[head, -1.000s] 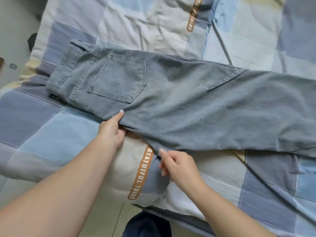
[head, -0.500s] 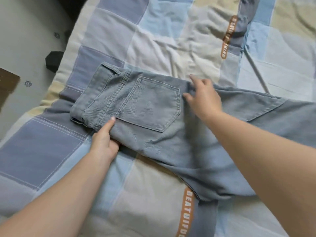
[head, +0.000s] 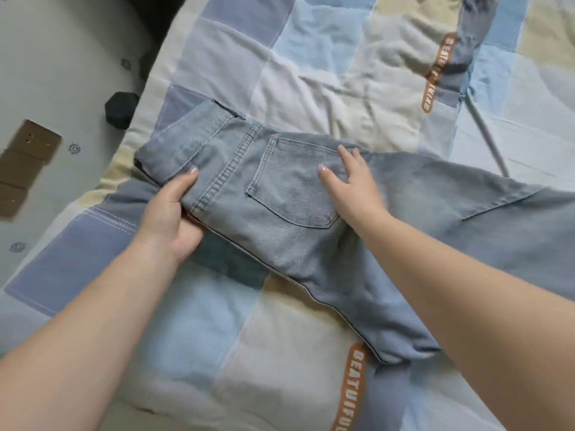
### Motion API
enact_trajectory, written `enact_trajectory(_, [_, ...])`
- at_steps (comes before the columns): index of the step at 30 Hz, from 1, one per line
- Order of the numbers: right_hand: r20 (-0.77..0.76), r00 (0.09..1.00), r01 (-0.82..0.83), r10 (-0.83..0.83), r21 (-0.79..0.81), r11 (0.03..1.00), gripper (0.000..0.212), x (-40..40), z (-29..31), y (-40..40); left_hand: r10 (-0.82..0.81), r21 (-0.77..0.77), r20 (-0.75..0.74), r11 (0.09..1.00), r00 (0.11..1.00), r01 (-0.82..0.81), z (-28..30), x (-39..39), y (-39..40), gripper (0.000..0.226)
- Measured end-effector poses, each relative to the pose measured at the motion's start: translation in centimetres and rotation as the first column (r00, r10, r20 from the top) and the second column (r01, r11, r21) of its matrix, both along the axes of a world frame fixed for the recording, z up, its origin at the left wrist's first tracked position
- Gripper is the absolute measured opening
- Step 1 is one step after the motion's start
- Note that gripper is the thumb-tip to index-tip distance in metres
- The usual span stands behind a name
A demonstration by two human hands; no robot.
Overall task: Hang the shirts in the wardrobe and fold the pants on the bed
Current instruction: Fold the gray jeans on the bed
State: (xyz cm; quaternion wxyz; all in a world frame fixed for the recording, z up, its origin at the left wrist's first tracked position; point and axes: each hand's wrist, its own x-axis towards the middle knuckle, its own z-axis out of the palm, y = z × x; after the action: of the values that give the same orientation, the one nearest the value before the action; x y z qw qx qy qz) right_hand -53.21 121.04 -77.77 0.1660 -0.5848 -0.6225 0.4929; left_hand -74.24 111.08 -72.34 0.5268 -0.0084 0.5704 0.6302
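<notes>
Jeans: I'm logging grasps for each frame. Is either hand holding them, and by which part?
The left hand grips the jeans at the near edge by the waistband; the right hand only presses flat on the back pocket.

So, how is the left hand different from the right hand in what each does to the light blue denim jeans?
The left hand grips the near edge of the light blue denim jeans beside the waistband, thumb on top and fingers tucked under; the right hand lies flat with spread, straight fingers. The left hand is at the garment's edge; the right hand rests on the back pocket. Both touch the jeans on the patchwork quilt.
</notes>
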Motion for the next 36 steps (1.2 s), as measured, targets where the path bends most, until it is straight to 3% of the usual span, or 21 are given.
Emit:
enact_trajectory(3, [-0.312,0.937,0.116,-0.156,-0.143,0.983,0.055,0.6,3.2,-0.7,-0.077,0.075,-0.198,0.993,0.977,0.093,3.2,4.9,1.4,0.030])
enact_trajectory(5, [-0.466,0.824,0.158,-0.321,-0.355,0.922,0.052,2.3,5.6,-0.4,-0.224,0.054,-0.407,0.962,0.886,0.268,5.1,9.8,1.7,0.022])
enact_trajectory(7, [-0.603,0.639,0.038,-0.478,-0.596,0.802,0.062,4.4,8.1,0.4,-0.407,-0.027,-0.608,0.869,0.682,0.494,6.1,14.3,1.2,0.013])
enact_trajectory(8, [-0.643,0.551,0.003,-0.532,-0.636,0.771,0.068,6.3,9.5,0.8,-0.469,-0.070,-0.684,0.805,0.559,0.589,6.4,16.7,0.8,0.013])
enact_trajectory(10, [-0.663,0.469,0.026,-0.583,-0.650,0.760,0.066,10.8,11.8,1.4,-0.487,-0.148,-0.823,0.681,0.293,0.717,6.7,21.4,0.1,0.037])
enact_trajectory(12, [-0.650,0.474,0.056,-0.595,-0.652,0.757,0.068,16.2,13.0,1.6,-0.444,-0.215,-0.891,0.596,0.094,0.774,6.9,26.2,-0.5,0.059])
enact_trajectory(15, [-0.609,0.550,0.039,-0.572,-0.666,0.745,0.073,24.5,14.0,1.0,-0.351,-0.325,-0.925,0.538,-0.143,0.778,6.9,32.8,-1.2,0.062])
enact_trajectory(17, [-0.497,0.700,0.091,-0.513,-0.650,0.754,0.052,29.4,14.5,0.5,-0.346,-0.411,-0.901,0.489,-0.261,0.769,6.4,37.2,-1.5,0.065])
enact_trajectory(19, [-0.282,0.880,0.162,-0.381,-0.577,0.801,0.022,34.4,13.9,-0.5,-0.338,-0.487,-0.867,0.420,-0.366,0.766,5.5,42.4,-1.9,0.068])
enact_trajectory(21, [-0.069,0.941,0.265,-0.332,-0.460,0.847,0.008,37.6,12.1,-1.2,-0.344,-0.548,-0.831,0.361,-0.438,0.755,4.1,46.2,-2.2,0.069])
enact_trajectory(24, [0.145,0.931,0.363,-0.335,-0.264,0.894,0.022,43.9,10.1,-1.8,-0.337,-0.570,-0.816,0.337,-0.469,0.749,1.9,53.6,-2.7,0.064])
enact_trajectory(31, [0.200,0.916,0.368,-0.346,-0.083,0.926,0.026,58.0,6.4,-1.4,-0.300,-0.553,-0.830,0.327,-0.470,0.767,-2.3,67.6,-3.1,0.058])
enact_trajectory(36, [0.158,0.905,0.402,-0.394,-0.022,0.915,0.023,66.5,4.5,-0.3,-0.284,-0.564,-0.824,0.325,-0.491,0.759,-4.5,76.2,-1.7,0.062])
